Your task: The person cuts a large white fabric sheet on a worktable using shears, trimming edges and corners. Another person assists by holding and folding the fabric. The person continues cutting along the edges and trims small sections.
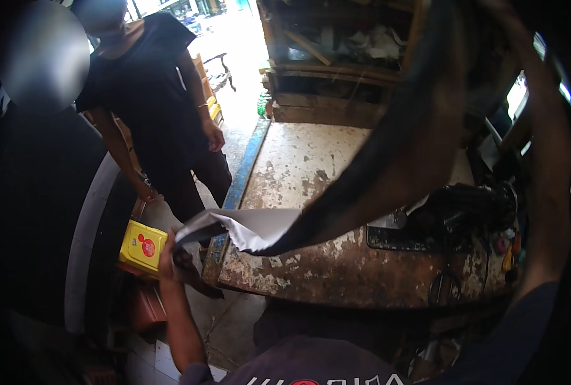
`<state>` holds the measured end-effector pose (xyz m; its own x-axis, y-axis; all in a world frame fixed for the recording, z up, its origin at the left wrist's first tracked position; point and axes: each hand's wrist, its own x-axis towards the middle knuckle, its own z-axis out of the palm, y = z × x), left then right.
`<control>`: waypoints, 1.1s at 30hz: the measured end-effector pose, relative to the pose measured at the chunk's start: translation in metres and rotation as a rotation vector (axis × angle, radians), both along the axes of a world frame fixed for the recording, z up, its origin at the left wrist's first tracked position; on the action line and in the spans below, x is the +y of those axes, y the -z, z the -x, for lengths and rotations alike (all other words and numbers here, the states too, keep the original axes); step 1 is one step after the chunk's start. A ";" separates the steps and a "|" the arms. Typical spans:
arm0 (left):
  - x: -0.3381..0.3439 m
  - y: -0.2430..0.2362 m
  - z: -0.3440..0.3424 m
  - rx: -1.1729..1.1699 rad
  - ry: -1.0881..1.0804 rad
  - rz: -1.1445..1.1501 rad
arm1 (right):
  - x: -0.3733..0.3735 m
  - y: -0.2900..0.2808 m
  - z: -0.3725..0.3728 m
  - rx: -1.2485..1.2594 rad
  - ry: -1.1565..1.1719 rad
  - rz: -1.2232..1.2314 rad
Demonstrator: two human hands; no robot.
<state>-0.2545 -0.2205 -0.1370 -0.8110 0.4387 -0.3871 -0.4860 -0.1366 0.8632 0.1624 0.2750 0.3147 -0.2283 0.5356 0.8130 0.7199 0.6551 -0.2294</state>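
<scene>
We see the left hand (167,260) at the left of the desk (298,154), closed on one end of a long piece of cloth (253,236), with the fingers bent around its edge. The cloth is pale grey on one side and dark on the other. From this hand it passes in front of the desk top, then rises in a wide, blurred band toward the upper right. We cannot tell whether its lower fold touches the desk. The right arm (550,192) is lifted high along the right side; its hand goes beyond the upper edge, so we cannot tell how open it is or what it holds. Just beside the left hand we find a yellow box (133,251). On the right part of the worn desk stands a black sewing machine (475,205). Another person (157,90) in dark clothes stands past the desk's blue edge (247,163).
</scene>
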 end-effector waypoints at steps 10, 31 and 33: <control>0.022 -0.027 -0.171 -0.448 -0.028 -0.568 | -0.215 0.301 0.079 -0.113 -1.062 0.822; 0.130 -0.015 -0.152 1.263 0.077 0.705 | -0.333 0.426 -0.016 0.200 -0.477 0.846; 0.111 -0.024 -0.184 1.375 0.056 0.597 | -0.336 0.428 -0.026 0.360 -0.459 0.991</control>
